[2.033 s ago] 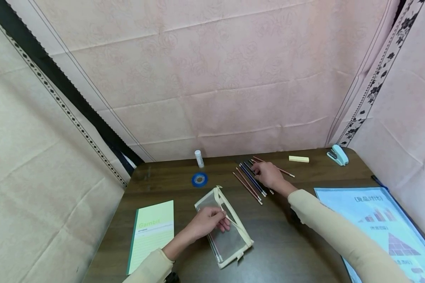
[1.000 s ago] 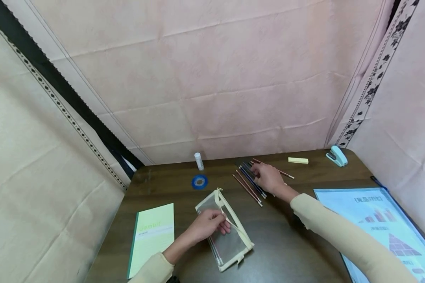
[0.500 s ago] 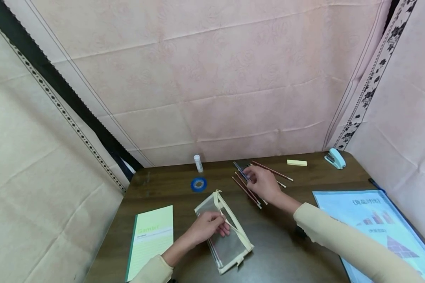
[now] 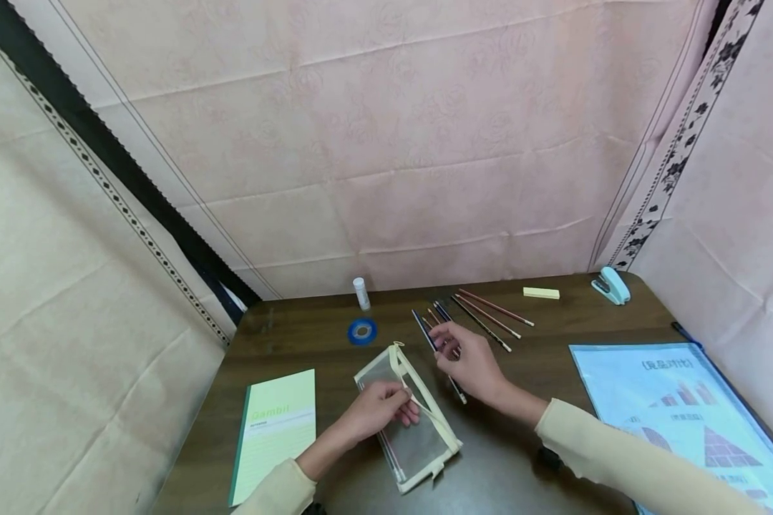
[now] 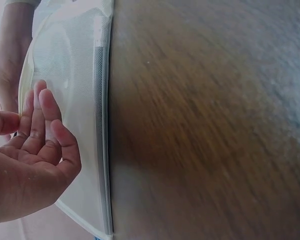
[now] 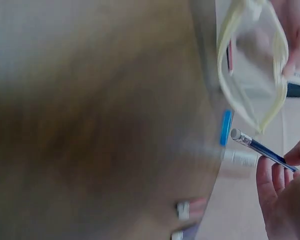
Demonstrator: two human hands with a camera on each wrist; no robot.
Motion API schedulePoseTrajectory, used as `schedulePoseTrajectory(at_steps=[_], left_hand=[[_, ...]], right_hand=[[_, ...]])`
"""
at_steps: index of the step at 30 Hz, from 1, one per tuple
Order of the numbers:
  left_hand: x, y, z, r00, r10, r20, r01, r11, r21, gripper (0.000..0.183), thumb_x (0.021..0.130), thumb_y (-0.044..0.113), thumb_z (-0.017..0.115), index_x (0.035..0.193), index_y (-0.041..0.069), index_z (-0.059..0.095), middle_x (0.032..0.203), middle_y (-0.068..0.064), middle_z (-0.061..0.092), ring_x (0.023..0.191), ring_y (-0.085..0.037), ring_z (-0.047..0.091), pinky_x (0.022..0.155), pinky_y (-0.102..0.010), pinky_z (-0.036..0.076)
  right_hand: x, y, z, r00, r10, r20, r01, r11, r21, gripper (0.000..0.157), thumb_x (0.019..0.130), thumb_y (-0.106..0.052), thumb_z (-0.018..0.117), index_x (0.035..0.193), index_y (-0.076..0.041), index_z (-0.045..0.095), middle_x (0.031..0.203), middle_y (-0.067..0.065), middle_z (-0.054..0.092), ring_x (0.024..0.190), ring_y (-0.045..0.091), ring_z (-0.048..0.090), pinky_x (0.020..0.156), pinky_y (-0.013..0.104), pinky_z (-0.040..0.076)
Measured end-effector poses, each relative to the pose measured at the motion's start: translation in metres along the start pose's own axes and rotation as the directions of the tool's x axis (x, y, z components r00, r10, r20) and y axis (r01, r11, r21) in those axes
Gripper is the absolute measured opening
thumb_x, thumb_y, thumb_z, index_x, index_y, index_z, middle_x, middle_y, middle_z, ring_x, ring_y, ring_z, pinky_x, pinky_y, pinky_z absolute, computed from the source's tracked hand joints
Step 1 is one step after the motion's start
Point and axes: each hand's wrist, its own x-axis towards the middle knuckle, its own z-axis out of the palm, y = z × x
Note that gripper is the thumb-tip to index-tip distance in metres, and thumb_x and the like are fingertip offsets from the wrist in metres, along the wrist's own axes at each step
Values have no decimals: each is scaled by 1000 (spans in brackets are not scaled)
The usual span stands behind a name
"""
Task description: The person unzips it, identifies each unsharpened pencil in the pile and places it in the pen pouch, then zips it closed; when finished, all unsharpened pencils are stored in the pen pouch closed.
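Observation:
My left hand [image 4: 380, 411] pinches the cream rim of a mesh zip pencil case [image 4: 428, 461], holding its mouth apart. Through the mesh, a pencil with a pale end [image 5: 98, 37] shows along the side in the left wrist view. My right hand [image 4: 469, 361] holds a dark blue pencil [image 6: 265, 151] between thumb and fingers, eraser end towards the case's mouth in the right wrist view. It is off the desk, just right of the case. Behind this hand lie several pencils [image 4: 497, 309], reddish-brown, dark and blue, partly covered by the fingers.
A glue stick [image 4: 362, 294] and a roll of blue tape [image 4: 362, 331] are behind the case. On the left lies a green notebook [image 4: 277, 429]. A yellow sticky-note pad [image 4: 541, 292], a light-blue stapler [image 4: 612, 286] and a blue document folder [image 4: 670, 400] are on the right.
From among the pencils my right hand has taken a blue one and brought it left and nearer, towards the pencil case. My left hand keeps its pinch on the rim.

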Motion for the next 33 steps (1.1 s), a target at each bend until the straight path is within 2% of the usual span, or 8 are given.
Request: schedulePoseTrajectory(at_steps=[6,10,15,18,26,33], left_hand=[[0,2,-1,1000,-10,1,10,1000,5,34,101,20,46,89,0,70,86,-18,73,75,-28,70,72,-40,58],[1,3,-1,1000,-12,-3,12,1000,11,33,101,20,47,88,0,70,85,-17,73,74,-24,70,71,-38,58],[0,3,0,1000,-15,-9,15,1000,-15,32,100,20,48,89,-1,70,86,-18,73,75,-24,70,72,-39,58],[0,3,0,1000,-11,-11,11,1000,-25,32,100,20,47,90,-1,70,86,-18,73,76,-25,71,72,-39,58],[-1,4,-1,1000,-17,-16,17,999,-32,32,100,23,48,92,1,70,87,-18,73,77,-26,71,72,-39,58],[-1,3,-1,1000,-16,-8,16,999,-32,32,100,23,48,92,1,70,87,-18,73,79,-29,71,73,-40,58]], right_hand=[[-17,-13,11,993,107,53,-115,981,159,34,80,-4,73,107,-22,61,90,-3,67,74,10,64,71,26,54],[-24,-21,14,983,160,86,-175,963,207,31,82,-4,72,107,-19,62,92,1,68,76,16,65,69,24,53],[-29,-17,20,965,233,123,-257,934,248,30,83,-6,72,107,-22,62,94,1,68,76,17,66,59,29,56],[-31,-17,23,951,266,154,-301,912,279,31,83,-4,71,107,-20,62,96,6,68,76,18,66,53,33,56],[-32,-20,29,926,292,240,-355,891,282,34,81,2,68,111,-13,61,97,11,68,76,22,65,51,37,56],[-33,-18,33,918,278,283,-340,918,203,32,83,-3,69,111,-14,61,94,6,67,76,18,64,54,31,55]])
